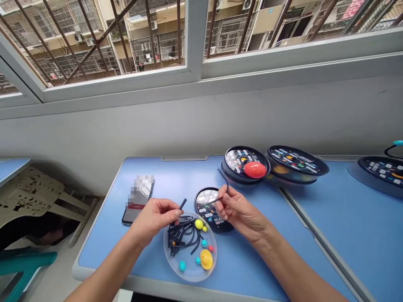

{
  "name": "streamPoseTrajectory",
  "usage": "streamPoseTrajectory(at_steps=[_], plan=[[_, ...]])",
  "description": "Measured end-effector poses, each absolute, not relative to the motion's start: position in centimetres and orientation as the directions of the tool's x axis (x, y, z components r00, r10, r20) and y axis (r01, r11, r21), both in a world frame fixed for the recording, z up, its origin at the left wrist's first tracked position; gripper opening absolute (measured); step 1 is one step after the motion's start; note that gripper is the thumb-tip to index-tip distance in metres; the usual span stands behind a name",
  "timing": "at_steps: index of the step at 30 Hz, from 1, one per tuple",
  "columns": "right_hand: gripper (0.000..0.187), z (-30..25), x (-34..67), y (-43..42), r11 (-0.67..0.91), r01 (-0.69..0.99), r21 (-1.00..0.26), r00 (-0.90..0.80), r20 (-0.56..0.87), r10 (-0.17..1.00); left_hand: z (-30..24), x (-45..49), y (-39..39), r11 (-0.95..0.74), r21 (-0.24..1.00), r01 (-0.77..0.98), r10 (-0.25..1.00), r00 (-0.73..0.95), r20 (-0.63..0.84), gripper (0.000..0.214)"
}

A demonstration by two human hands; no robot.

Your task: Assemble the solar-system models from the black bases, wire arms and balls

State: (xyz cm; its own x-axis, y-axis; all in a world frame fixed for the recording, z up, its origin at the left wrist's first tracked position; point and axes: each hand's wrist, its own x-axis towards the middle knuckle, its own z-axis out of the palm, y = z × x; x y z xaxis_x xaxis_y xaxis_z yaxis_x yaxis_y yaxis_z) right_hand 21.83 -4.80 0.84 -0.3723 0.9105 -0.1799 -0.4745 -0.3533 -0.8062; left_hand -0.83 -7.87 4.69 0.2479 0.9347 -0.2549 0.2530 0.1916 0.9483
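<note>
Mid-frame, the left hand (pixel 154 218) pinched a short black plastic rod (pixel 182 204), the right hand (pixel 237 209) a thin bent black rod (pixel 211 202); aligning their ends squarely seemed wise.

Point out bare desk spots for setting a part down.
Bare: back strip between phone and red-ball base; front right, beside clear dish; neighbouring desk's front. Crowded: around the dish and black disc, where left hand and right hand hold rods.
</note>
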Motion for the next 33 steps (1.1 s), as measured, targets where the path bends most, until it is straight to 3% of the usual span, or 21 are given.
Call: streamPoseTrajectory(at_steps=[3,6,8,9,11,13,16,19,27,30,33], plan=[[0.03,1.3,21.7,-5.0,-0.204,-0.319,-0.926,-0.314,-0.1,0.944,4.6,-0.5,-8.0,0.03,0.851,0.524,0.969,0.195,-0.154,0.015],[0.022,1.9,20.9,-6.4,0.075,0.077,-0.994,-0.437,0.034,0.899,4.3,-0.7,-8.6,-0.109,0.668,0.736,0.977,0.204,-0.065,0.015],[0.018,1.9,19.8,-7.9,0.425,0.325,-0.845,-0.581,0.177,0.795,3.9,-1.1,-9.2,-0.139,0.62,0.772,0.97,0.231,-0.071,0.016],[0.022,1.7,19.2,-8.7,0.612,0.398,-0.684,-0.643,0.268,0.717,3.6,-1.3,-9.6,-0.145,0.613,0.777,0.967,0.242,-0.078,0.016],[0.027,1.1,18.2,-10.2,0.791,0.489,-0.368,-0.716,0.348,0.605,3.1,-1.6,-10.1,-0.167,0.596,0.786,0.964,0.256,-0.067,0.015],[0.023,0.8,17.5,-11.2,0.82,0.528,-0.222,-0.765,0.295,0.572,2.5,-1.8,-10.5,-0.208,0.558,0.803,0.963,0.267,-0.025,0.014],[0.017,1.1,17.2,-11.5,0.789,0.557,-0.259,-0.782,0.156,0.603,1.9,-1.8,-10.7,-0.282,0.482,0.829,0.95,0.313,0.016,0.012],[0.016,1.8,17.1,-10.7,0.726,0.62,-0.298,-0.727,0.13,0.674,1.5,-1.6,-10.9,-0.334,0.432,0.838,0.934,0.354,0.035,0.01],[0.021,0.3,15.4,-8.3,0.668,0.738,-0.091,-0.65,0.167,0.741,1.3,-2.2,-11.7,-0.346,0.63,0.695,0.938,0.276,0.209,0.016],[0.023,0.5,15.5,-8.3,0.669,0.733,-0.123,-0.647,0.177,0.741,1.4,-2.5,-11.6,-0.319,0.677,0.663,0.948,0.221,0.23,0.019],[0.023,1.5,16.6,-8.4,0.648,0.705,-0.289,-0.624,0.18,0.76,1.8,-2.6,-11.2,-0.303,0.704,0.643,0.953,0.195,0.232,0.02]])
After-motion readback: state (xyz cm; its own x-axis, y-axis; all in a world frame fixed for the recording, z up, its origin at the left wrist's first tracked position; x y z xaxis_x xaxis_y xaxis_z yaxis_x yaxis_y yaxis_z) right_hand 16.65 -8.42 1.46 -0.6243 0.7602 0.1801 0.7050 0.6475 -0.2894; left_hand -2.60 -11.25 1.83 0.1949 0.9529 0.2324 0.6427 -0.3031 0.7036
